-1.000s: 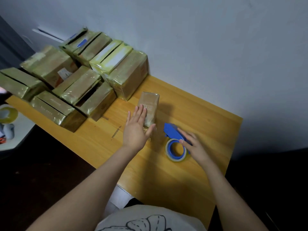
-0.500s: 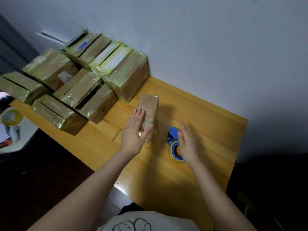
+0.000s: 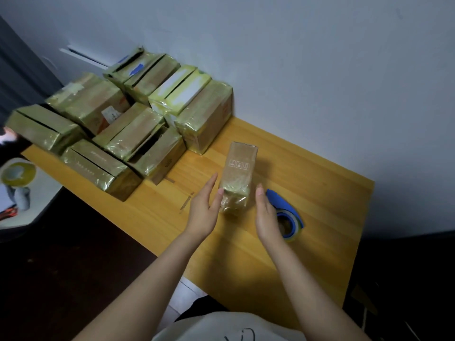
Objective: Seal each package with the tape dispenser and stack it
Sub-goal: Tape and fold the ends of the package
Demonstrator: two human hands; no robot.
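A small box [image 3: 238,174] lies near the middle of the wooden surface [image 3: 327,193]. It is long and thin. Its long side runs from the near edge toward the far edge, leaning a little to the right. It is brown cardboard with shiny clear tape around it, and the tape is crinkly at the near end. On top are three little white picture signs in squares, but no words can be read.

The left hand [image 3: 203,211] and the right hand [image 3: 267,215] are on either side of the box's near end. Both are flat with straight fingers and grasp nothing. The left thumb is right at the box; I cannot tell if it touches.

The blue plastic tape dispenser [image 3: 282,201] sits just beside the right hand, toward the right edge, with a round roll in it.

Many bigger boxes [image 3: 138,134] are piled at the far left corner. They are brown with shiny, yellowish tape. One has a white label, too small to read.
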